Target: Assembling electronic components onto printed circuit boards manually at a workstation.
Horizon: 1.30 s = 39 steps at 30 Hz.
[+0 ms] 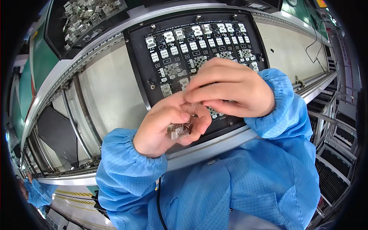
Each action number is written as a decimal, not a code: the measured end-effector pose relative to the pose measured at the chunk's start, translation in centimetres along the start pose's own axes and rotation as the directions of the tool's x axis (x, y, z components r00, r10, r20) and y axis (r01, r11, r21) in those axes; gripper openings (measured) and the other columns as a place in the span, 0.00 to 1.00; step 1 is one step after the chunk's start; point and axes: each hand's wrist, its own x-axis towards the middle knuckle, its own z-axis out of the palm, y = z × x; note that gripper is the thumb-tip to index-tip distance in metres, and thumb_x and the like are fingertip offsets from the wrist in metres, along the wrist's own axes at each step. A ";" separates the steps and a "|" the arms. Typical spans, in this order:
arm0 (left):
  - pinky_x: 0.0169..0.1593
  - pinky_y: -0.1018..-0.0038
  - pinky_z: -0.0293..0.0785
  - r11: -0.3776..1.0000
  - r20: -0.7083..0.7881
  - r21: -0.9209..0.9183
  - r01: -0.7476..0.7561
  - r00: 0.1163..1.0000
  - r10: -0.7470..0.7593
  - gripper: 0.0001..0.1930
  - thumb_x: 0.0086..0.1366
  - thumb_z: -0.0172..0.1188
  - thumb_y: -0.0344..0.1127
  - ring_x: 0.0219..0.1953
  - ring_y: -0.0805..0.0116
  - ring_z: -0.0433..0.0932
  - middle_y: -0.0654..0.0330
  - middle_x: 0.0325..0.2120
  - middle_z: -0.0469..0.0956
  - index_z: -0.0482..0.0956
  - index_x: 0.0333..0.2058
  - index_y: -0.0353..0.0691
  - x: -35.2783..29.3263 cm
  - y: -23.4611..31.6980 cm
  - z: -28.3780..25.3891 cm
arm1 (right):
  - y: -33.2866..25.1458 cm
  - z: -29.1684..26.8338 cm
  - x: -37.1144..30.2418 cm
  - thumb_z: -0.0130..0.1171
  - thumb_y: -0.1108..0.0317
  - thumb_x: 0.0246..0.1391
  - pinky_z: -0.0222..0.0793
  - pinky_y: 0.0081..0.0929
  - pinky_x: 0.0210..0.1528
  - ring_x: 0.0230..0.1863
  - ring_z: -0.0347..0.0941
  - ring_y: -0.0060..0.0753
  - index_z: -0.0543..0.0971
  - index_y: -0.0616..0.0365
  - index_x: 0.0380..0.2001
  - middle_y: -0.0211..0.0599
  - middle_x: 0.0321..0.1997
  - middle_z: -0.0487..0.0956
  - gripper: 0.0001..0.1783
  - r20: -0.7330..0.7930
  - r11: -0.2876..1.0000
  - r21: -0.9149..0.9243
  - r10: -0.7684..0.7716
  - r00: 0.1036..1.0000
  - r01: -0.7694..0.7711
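Note:
My left hand is cupped, palm up, with its fingers curled round a cluster of small finned metal parts. Over its fingertips bends my right hand, thumb and fingers drawn together. The ribbed edge of another silvery part shows between those fingertips; most of it is hidden. Both hands are above the near half of a black fixture frame, which holds dark circuit boards with rows of white square components. The hands cover the middle and near part of the boards.
A black bin heaped with loose finned metal parts stands at the far left. Bolts stick up along the fixture's rim. Metal rails run along the line, and a black sheet lies at left. Racks stand at right.

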 end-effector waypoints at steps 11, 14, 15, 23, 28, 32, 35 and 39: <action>0.16 0.79 0.56 0.994 -0.026 0.112 0.015 1.000 -0.012 0.24 0.53 0.48 0.42 0.14 0.72 0.63 0.51 0.22 0.70 0.69 0.41 0.23 1.0 -0.6 0.8 | 0.7 0.8 -0.9 0.58 0.76 0.44 0.72 0.33 0.36 0.34 0.73 0.44 0.79 0.68 0.37 0.47 0.40 0.76 0.13 -0.046 0.984 -0.112 -0.146 0.988 0.140; 0.22 0.82 0.56 0.994 0.050 0.069 0.089 0.995 -0.092 0.26 0.55 0.46 0.38 0.21 0.74 0.68 0.53 0.28 0.72 0.60 0.50 0.27 0.9 -0.6 0.1 | 0.3 0.9 -1.0 0.60 0.77 0.42 0.72 0.32 0.35 0.33 0.73 0.44 0.78 0.69 0.37 0.48 0.41 0.76 0.15 -0.045 0.988 -0.090 -0.132 0.990 0.127; 0.22 0.82 0.56 0.994 0.052 0.070 0.089 0.994 -0.093 0.26 0.55 0.46 0.38 0.21 0.74 0.68 0.53 0.28 0.72 0.60 0.50 0.27 1.0 -0.6 0.2 | 0.2 0.7 -0.9 0.60 0.77 0.41 0.72 0.32 0.34 0.33 0.73 0.44 0.78 0.69 0.37 0.47 0.40 0.76 0.15 -0.049 0.984 -0.127 -0.129 0.990 0.122; 0.24 0.81 0.58 0.995 0.045 0.055 0.079 0.996 -0.081 0.28 0.56 0.46 0.35 0.23 0.73 0.68 0.51 0.32 0.72 0.57 0.57 0.33 1.6 -0.9 0.2 | -0.1 0.1 -1.4 0.61 0.79 0.39 0.73 0.28 0.32 0.32 0.74 0.40 0.79 0.67 0.32 0.44 0.36 0.76 0.12 -0.049 0.980 -0.199 -0.015 0.999 0.005; 0.22 0.80 0.59 1.000 -0.054 0.000 -0.026 0.998 0.026 0.34 0.56 0.48 0.37 0.21 0.70 0.66 0.49 0.33 0.70 0.53 0.61 0.34 1.7 -1.1 0.6 | 0.9 -3.2 -1.5 0.45 0.86 0.49 0.72 0.23 0.31 0.32 0.75 0.30 0.79 0.68 0.30 0.45 0.39 0.77 0.12 -0.222 0.894 0.249 0.427 0.876 -0.373; 0.25 0.79 0.61 0.987 -0.091 -0.121 -0.102 0.992 0.092 0.32 0.55 0.48 0.36 0.28 0.69 0.67 0.51 0.37 0.70 0.56 0.60 0.35 2.2 -1.4 0.1 | 4.1 -5.0 -3.2 0.44 0.84 0.54 0.70 0.25 0.48 0.44 0.73 0.30 0.76 0.68 0.42 0.43 0.47 0.74 0.14 -0.177 0.742 0.514 0.583 0.793 -0.431; 0.27 0.78 0.62 0.976 -0.113 -0.156 -0.152 0.984 0.135 0.30 0.56 0.47 0.35 0.30 0.70 0.67 0.51 0.38 0.70 0.58 0.59 0.36 2.3 -1.6 0.0 | 5.2 -5.1 -3.3 0.46 0.84 0.54 0.68 0.24 0.51 0.46 0.71 0.29 0.75 0.68 0.43 0.41 0.48 0.72 0.14 -0.220 0.809 0.446 0.514 0.829 -0.383; 0.26 0.78 0.61 0.980 -0.144 -0.131 -0.150 0.981 0.131 0.24 0.60 0.44 0.34 0.28 0.71 0.67 0.50 0.37 0.71 0.62 0.55 0.36 2.4 -1.6 -0.3 | 7.5 -5.9 -4.0 0.49 0.83 0.53 0.66 0.24 0.52 0.47 0.71 0.28 0.76 0.66 0.43 0.38 0.49 0.72 0.14 -0.284 0.872 0.262 0.479 0.830 -0.413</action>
